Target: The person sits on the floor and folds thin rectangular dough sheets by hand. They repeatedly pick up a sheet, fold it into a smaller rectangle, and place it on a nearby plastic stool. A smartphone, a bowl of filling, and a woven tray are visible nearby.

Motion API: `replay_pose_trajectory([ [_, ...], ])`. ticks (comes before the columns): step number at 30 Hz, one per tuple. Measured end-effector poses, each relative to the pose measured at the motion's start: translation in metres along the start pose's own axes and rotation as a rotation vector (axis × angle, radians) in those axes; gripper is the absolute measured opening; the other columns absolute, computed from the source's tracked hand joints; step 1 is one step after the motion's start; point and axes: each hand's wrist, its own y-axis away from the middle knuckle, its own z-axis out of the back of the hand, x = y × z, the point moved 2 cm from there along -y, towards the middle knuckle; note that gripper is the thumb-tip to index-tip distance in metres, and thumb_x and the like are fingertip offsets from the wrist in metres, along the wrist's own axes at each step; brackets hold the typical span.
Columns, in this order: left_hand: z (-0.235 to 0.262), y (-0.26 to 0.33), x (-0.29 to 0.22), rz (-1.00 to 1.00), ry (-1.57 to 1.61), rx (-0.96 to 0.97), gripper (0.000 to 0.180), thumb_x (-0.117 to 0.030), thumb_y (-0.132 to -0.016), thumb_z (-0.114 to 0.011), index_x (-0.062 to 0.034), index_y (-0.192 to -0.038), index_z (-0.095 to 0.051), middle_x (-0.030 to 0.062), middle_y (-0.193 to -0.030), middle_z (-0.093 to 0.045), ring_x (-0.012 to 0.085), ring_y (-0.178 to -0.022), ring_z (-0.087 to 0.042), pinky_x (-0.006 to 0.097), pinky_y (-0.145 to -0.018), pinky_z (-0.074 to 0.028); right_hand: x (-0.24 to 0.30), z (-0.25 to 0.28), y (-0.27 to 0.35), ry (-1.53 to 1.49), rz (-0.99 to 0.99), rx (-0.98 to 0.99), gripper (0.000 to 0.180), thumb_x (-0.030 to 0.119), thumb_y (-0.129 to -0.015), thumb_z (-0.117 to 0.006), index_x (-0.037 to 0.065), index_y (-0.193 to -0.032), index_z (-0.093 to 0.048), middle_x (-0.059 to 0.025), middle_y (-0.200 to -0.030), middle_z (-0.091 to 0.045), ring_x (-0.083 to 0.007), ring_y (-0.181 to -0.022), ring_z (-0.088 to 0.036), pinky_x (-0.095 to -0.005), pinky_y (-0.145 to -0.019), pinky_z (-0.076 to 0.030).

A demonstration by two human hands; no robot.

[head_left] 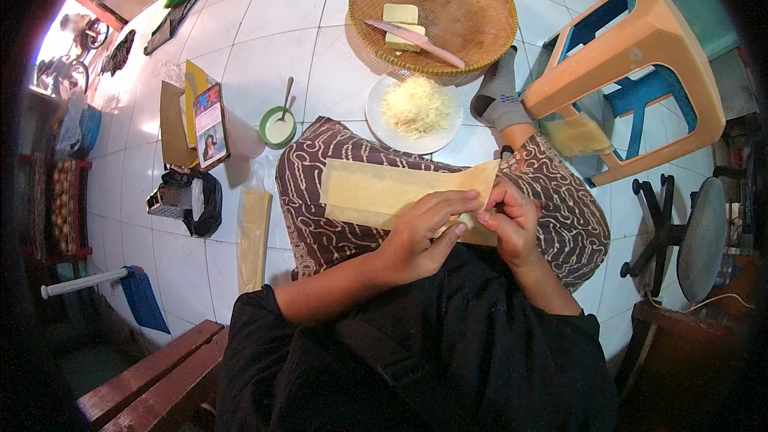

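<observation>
Pinching of the pastry sheet [384,192] corner is done by both the left hand [420,236] and right hand [512,224]; rolling is judged underway, a tight even tuck needed next.

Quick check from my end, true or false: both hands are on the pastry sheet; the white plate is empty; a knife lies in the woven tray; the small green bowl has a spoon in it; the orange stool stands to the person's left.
1. True: left hand and right hand pinch the pastry sheet.
2. False: the white plate holds shredded cheese.
3. True: a pink-handled knife lies in the woven tray.
4. True: a spoon stands in the green bowl.
5. False: the orange stool is to the right.
</observation>
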Motion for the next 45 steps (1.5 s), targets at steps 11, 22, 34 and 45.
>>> replay_pose_trajectory([
  [11,-0.001,-0.002,0.001,-0.006,-0.021,0.033,0.031,0.004,-0.078,-0.056,-0.0008,-0.109,-0.056,0.0163,-0.116,-0.053,0.0294,-0.106,-0.053,0.034,-0.089,-0.042,0.006,0.001,-0.002,0.16,0.09,-0.012,0.009,0.007,-0.073,-0.059,0.002,-0.073,-0.05,-0.0033,-0.074,-0.05,-0.0103,-0.069,-0.046,-0.0227,-0.064,-0.036],
  [22,-0.001,-0.001,-0.005,-0.038,-0.162,0.038,0.034,0.004,-0.074,-0.059,-0.0026,-0.108,-0.057,0.0159,-0.111,-0.055,0.0301,-0.1,-0.055,0.035,-0.084,-0.045,0.009,0.003,-0.001,0.242,0.105,-0.024,0.006,0.004,-0.067,-0.053,0.0,-0.068,-0.049,-0.0056,-0.069,-0.049,-0.0138,-0.064,-0.046,-0.0248,-0.059,-0.036],
  [34,0.001,-0.006,-0.007,-0.035,-0.091,-0.018,0.025,0.002,-0.07,-0.064,-0.0029,-0.093,-0.055,0.0141,-0.097,-0.056,0.0297,-0.093,-0.056,0.035,-0.079,-0.045,0.012,-0.003,-0.002,0.256,0.11,0.037,0.005,0.002,-0.066,-0.053,0.0,-0.07,-0.05,-0.0069,-0.07,-0.049,-0.0165,-0.066,-0.048,-0.0266,-0.061,-0.037],
  [45,-0.002,0.002,0.014,0.074,0.138,-0.064,0.019,0.003,-0.076,-0.06,-0.0014,-0.092,-0.05,0.0112,-0.091,-0.055,0.0217,-0.088,-0.056,0.031,-0.074,-0.045,0.008,-0.007,-0.001,0.133,-0.002,0.03,0.005,0.002,-0.068,-0.055,-0.002,-0.07,-0.052,-0.0068,-0.073,-0.052,-0.0156,-0.068,-0.049,-0.026,-0.065,-0.037],
])
